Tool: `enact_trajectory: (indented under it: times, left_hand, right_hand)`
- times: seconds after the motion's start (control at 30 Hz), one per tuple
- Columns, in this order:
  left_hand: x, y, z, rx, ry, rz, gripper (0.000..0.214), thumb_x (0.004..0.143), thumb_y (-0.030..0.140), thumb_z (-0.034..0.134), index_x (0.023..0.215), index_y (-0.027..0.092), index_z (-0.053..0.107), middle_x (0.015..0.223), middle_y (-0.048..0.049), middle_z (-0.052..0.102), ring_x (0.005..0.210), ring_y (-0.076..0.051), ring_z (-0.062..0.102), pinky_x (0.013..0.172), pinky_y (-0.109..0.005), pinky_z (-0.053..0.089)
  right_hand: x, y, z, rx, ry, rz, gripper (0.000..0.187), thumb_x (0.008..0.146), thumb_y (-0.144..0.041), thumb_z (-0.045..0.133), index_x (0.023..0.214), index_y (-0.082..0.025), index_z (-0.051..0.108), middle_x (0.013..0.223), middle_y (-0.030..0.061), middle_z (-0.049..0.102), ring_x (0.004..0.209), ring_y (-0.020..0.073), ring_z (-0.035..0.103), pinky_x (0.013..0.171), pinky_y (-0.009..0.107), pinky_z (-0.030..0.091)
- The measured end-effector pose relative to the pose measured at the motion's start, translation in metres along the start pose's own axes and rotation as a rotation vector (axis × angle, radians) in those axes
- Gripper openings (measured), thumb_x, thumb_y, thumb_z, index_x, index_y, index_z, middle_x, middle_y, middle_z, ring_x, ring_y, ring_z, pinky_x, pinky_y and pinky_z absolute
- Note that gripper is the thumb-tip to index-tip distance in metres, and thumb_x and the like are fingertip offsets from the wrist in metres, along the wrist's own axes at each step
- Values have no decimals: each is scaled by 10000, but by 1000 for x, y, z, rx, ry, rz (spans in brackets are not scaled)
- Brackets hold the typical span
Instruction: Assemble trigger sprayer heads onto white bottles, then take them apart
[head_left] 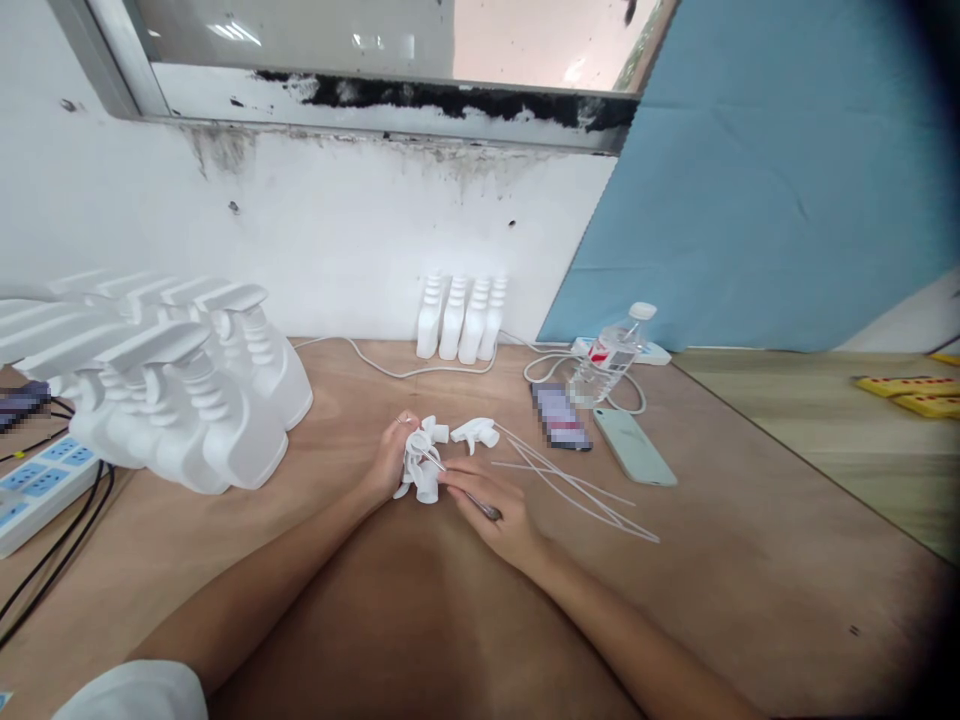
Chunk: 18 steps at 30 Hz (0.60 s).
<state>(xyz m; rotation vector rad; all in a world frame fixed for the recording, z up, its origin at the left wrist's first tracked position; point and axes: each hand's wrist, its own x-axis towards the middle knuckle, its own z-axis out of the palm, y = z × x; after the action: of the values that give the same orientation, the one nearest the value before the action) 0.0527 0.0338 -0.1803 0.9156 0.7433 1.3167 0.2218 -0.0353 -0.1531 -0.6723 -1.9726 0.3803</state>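
My left hand [391, 450] is closed at the left edge of a small cluster of white trigger sprayer heads [426, 492], its fingers on one of them. My right hand [499, 510] grips a slim metal tool [484, 507] whose shiny, rounded end sticks out below the fingers. The thin tip of that tool reaches into the sprayer head beside my left fingers; its exact contact is too small to make out. Just right of the cluster lies one more white trigger sprayer head [476, 433]. Thin white tubes [577, 482] spread across the wooden table near my right hand.
Large white spray bottle shapes [240, 440] crowd the left side, beside a power strip [45, 480]. Several slim white bottles [472, 320] stand against the wall. To the right are a phone [561, 415], a pale green phone [634, 447] and a leaning clear water bottle [607, 360].
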Motion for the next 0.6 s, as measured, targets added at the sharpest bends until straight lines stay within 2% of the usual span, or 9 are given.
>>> enact_trajectory:
  times: [0.1, 0.2, 0.23, 0.3, 0.4, 0.47, 0.53, 0.6]
  left_hand:
    - [-3, 1, 3, 26, -20, -1, 423, 749, 565, 626, 712, 196, 422, 538, 64, 457, 448, -89, 422, 452, -209, 341]
    - [-8, 4, 7, 40, -42, -16, 436, 730, 559, 659, 701, 189, 431, 564, 59, 472, 490, -85, 440, 491, -202, 352]
    - [-10, 5, 9, 42, -53, -21, 439, 721, 556, 673, 702, 184, 441, 576, 58, 474, 502, -82, 438, 500, -200, 351]
    - [-14, 7, 12, 40, -83, -33, 439, 711, 550, 693, 714, 176, 464, 605, 52, 484, 525, -79, 439, 517, -199, 352]
    - [-15, 7, 14, 35, -110, -37, 439, 713, 545, 703, 721, 170, 475, 630, 45, 495, 547, -80, 446, 536, -200, 363]
    - [-13, 6, 13, 42, -97, -13, 446, 727, 553, 688, 702, 169, 462, 608, 48, 475, 530, -76, 425, 524, -197, 352]
    - [-8, 6, 9, 62, -60, 23, 450, 749, 570, 655, 688, 175, 447, 570, 56, 439, 494, -72, 388, 494, -196, 328]
    - [-4, 9, 5, 83, -19, 55, 446, 759, 579, 635, 691, 182, 446, 550, 60, 419, 472, -73, 365, 471, -198, 305]
  right_hand:
    - [4, -1, -5, -82, -33, -101, 315, 872, -123, 564, 1151, -242, 650, 1243, 125, 624, 1165, 244, 585, 981, 450, 479]
    - [7, 0, -7, -135, -141, -131, 359, 886, -146, 547, 1233, -221, 600, 1463, 155, 442, 1341, 271, 437, 1070, 497, 396]
    - [7, 1, -8, -138, -177, -149, 364, 893, -143, 533, 1244, -219, 591, 1479, 151, 426, 1364, 267, 409, 1077, 492, 392]
    - [7, 3, -7, -145, -210, -202, 357, 897, -113, 509, 1225, -218, 599, 1432, 133, 497, 1367, 251, 408, 1067, 471, 414]
    - [7, 5, -9, -173, -180, -259, 347, 889, -77, 493, 1181, -214, 621, 1300, 116, 623, 1332, 247, 459, 1048, 468, 436]
    - [6, 7, -12, -175, -122, -255, 360, 891, -76, 476, 1191, -215, 619, 1287, 118, 632, 1294, 244, 506, 1037, 462, 449]
    - [4, 8, -16, -155, -43, -198, 365, 897, -87, 465, 1200, -217, 619, 1328, 124, 600, 1254, 242, 547, 1029, 450, 461]
    - [3, 10, -22, -125, 20, -61, 333, 915, -128, 462, 1182, -224, 635, 1347, 118, 585, 1216, 241, 580, 1026, 441, 467]
